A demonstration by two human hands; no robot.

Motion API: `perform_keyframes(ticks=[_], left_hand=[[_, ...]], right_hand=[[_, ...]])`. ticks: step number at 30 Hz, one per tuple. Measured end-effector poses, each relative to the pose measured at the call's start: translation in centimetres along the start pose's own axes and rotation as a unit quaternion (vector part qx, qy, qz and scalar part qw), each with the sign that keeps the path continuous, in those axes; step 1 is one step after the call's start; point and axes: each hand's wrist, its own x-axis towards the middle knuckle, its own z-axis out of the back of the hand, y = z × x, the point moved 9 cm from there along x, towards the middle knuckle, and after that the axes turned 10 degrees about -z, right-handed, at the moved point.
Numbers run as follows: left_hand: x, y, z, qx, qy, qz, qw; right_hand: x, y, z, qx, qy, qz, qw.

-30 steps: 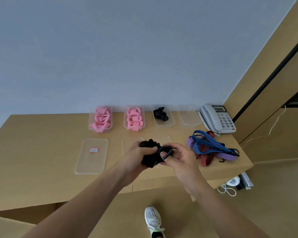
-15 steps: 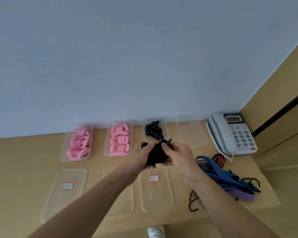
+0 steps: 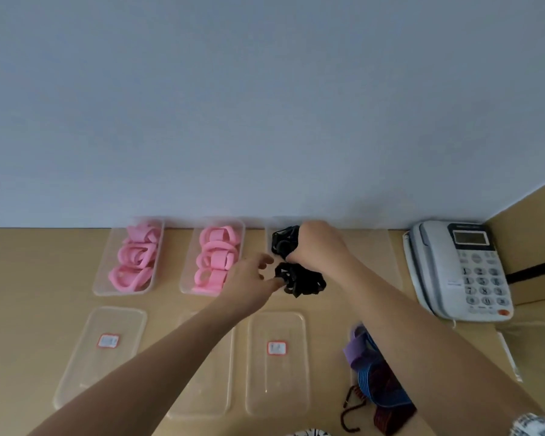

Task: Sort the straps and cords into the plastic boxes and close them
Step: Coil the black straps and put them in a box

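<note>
1. A bundle of black straps (image 3: 299, 280) is seen at the third plastic box (image 3: 269, 239) in the far row, against the wall. The bundle sits at the box's near end, while a second black bundle (image 3: 283, 242) already lies at its far end.

2. The right hand (image 3: 320, 247) is reached over that box with fingers curled downward. It appears to be closed on the near bundle from above, though the exact contact is hidden beneath the palm.

3. The left hand (image 3: 252, 278) is held just left of the same bundle, fingers loosely spread. Its fingertips touch or nearly touch the bundle's left edge, and nothing is gripped by it.

4. The box's long axis runs from near to far. The bundle lies directly between the two hands, with the right hand above it and judged the nearer, so the seating of the bundle is likely to be done by a downward press.

5. Two boxes of pink straps (image 3: 132, 258) (image 3: 214, 259) are shown filled to the left. A fourth box (image 3: 381, 256), right of the hands, appears empty.

6. Clear lids (image 3: 276, 363) are laid in the near row, none yet fitted. A tangle of blue, purple and red cords (image 3: 378, 382) remains unsorted at near right. A telephone (image 3: 463, 269) stands at far right.
</note>
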Motion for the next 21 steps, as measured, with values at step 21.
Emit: perform_keyframes(ticks=[21], left_hand=[[1.8, -1.2, -1.0, 0.214, 0.015, -0.241, 0.947]], right_hand=[[-4.1, 0.0, -4.2, 0.12, -0.03, 0.083, 0.989]])
